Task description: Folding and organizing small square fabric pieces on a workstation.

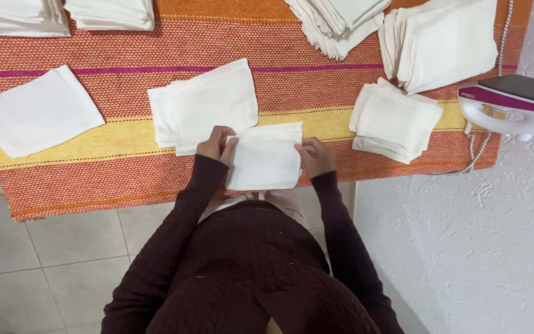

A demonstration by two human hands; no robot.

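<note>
Head view: left hand (216, 143) and right hand (316, 156) apparently pinch white cloth (264, 159).

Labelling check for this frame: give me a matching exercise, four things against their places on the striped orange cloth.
Things:
1. Small white folded cloth square
2. White and purple clothes iron
3. Single flat white cloth square
4. Low stack of folded white cloths

Places:
A. Far left, lying alone
B. Past the striped cloth's right edge
C. Between the left hand and right hand, near edge
D. Right part of the cloth, just left of the iron

Pairs: 1-C, 2-B, 3-A, 4-D
</note>
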